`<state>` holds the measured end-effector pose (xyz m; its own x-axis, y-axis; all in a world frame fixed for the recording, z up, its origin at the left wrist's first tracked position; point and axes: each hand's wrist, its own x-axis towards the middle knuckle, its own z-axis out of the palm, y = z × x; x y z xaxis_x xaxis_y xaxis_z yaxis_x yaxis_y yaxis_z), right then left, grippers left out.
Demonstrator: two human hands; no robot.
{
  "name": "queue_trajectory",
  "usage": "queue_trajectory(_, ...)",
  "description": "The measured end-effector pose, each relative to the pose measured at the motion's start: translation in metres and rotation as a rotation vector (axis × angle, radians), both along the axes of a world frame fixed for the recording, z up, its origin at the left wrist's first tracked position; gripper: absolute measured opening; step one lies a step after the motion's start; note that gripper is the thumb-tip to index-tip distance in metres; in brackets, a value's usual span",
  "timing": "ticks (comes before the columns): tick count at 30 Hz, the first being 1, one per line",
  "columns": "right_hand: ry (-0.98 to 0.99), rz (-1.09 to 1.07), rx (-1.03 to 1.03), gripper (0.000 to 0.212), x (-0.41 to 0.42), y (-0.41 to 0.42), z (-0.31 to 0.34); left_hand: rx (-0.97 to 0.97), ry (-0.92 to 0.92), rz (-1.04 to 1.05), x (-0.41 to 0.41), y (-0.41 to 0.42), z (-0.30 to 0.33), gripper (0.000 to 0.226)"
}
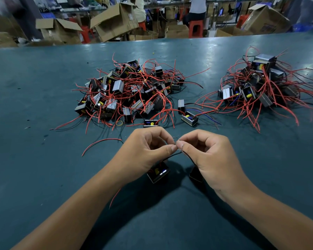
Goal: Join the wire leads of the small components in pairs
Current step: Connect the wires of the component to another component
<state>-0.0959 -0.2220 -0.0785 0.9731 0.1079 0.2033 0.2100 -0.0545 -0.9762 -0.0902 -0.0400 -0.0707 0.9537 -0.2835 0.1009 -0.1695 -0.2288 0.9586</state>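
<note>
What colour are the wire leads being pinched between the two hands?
Black, as the head view shows: the wire leads run down from the fingertips.

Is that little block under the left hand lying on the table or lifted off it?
Lifted: the component hangs tilted by its black lead, casting a shadow on the table.

We're running one head-worn wide-angle view, looking forward and down across the green table (pixel 43 78); near edge is sitting close under us, far edge meeting the workshop background.

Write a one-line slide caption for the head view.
Both hands pinch black wire leads together above two small components, with two piles behind.
</note>
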Motion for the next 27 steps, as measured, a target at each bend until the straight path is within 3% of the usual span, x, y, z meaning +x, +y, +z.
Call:
queue_trajectory(7,-0.012,-0.001,-0.034,0.012,-0.001,0.002,0.001,0.032,-0.005,0.0,-0.003,0.002,0.004,0.005)
queue_trajectory(11,-0.051,0.018,-0.116,0.013,-0.001,0.001,0.001,0.245,-0.333,0.092,-0.005,0.004,0.015,0.006)
queue_trajectory(15,-0.115,0.044,-0.169,0.013,-0.004,0.0,0.0,0.38,-0.422,0.109,-0.007,0.0,0.021,0.015)
queue_trajectory(18,-0.23,0.027,-0.268,0.012,-0.005,0.001,0.001,0.325,-0.286,0.092,-0.008,-0.001,0.022,0.019)
queue_trajectory(23,-0.397,0.028,-0.409,0.005,-0.007,0.0,0.005,-0.032,0.236,0.16,-0.007,-0.009,0.018,0.026)
queue_trajectory(25,-0.374,0.036,-0.381,0.005,-0.006,-0.001,0.005,0.018,0.085,0.107,-0.006,0.001,0.019,0.021)
queue_trajectory(27,-0.349,0.036,-0.355,0.006,-0.005,-0.002,0.004,0.235,-0.255,0.024,-0.004,0.014,0.024,0.006)
